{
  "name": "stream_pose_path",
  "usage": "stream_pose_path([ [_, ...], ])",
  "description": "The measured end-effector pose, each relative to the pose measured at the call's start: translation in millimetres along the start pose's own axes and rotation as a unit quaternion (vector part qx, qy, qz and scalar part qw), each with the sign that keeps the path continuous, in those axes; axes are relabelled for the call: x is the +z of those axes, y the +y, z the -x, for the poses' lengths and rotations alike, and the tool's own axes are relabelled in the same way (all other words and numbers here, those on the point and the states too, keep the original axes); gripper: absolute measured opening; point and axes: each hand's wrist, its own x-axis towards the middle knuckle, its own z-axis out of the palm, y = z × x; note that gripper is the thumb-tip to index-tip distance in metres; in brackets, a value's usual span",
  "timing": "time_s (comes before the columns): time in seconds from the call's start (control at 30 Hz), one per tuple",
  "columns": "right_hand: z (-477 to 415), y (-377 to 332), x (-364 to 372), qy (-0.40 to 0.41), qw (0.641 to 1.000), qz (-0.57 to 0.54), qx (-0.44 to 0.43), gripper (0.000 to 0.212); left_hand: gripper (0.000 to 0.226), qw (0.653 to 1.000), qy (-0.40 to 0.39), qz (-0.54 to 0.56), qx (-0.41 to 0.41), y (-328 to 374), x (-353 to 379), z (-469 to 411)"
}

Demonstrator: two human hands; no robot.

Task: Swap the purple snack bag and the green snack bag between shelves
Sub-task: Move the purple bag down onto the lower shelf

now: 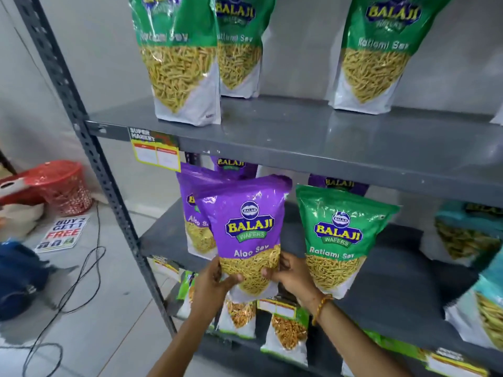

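Observation:
A purple snack bag (246, 227), marked Aloo Sev, is held upright in front of the middle shelf (394, 284). My left hand (215, 281) grips its lower left edge and my right hand (292, 274) grips its lower right edge. Just to its right a green snack bag (340, 238), marked Ratlami Sev, stands on that same middle shelf. Three more green bags stand on the upper shelf (299, 126), the nearest green bag (179, 55) at the left. Behind the held bag another purple bag (192, 213) stands on the middle shelf.
Teal bags (468, 232) stand at the right of the middle shelf. Smaller snack packs (285, 333) fill the lower shelf. A grey slotted upright (89, 148) borders the rack's left. On the floor lie a red basket (65, 186), a promo sign (64, 234), a blue bag (19, 278) and black cables (81, 273).

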Motion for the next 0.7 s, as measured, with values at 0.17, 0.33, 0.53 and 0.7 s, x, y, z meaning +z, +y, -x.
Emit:
stream_pose_path([
  [0.17, -44.1, 21.2, 2.9, 0.036, 0.998, 0.007, 0.058, 0.032, 0.051, 0.999, 0.006, -0.039, -0.007, -22.4, 18.1, -46.7],
  [0.33, -56.4, 26.9, 2.6, 0.027, 0.996, -0.063, 0.065, 0.032, 0.063, 0.999, -0.005, -0.043, 0.008, -27.6, 27.1, -65.7],
  [0.53, -44.9, 32.1, 1.2, 0.042, 0.999, 0.021, 0.010, 0.075, 0.076, 0.999, -0.001, -0.016, 0.046, -11.8, 31.2, -53.5],
  [0.7, 4.6, 24.2, -23.4, 0.060, 0.993, 0.102, -0.012, 0.042, 0.054, 0.980, 0.144, -0.060, 0.123, -1.0, 50.2, -5.8],
])
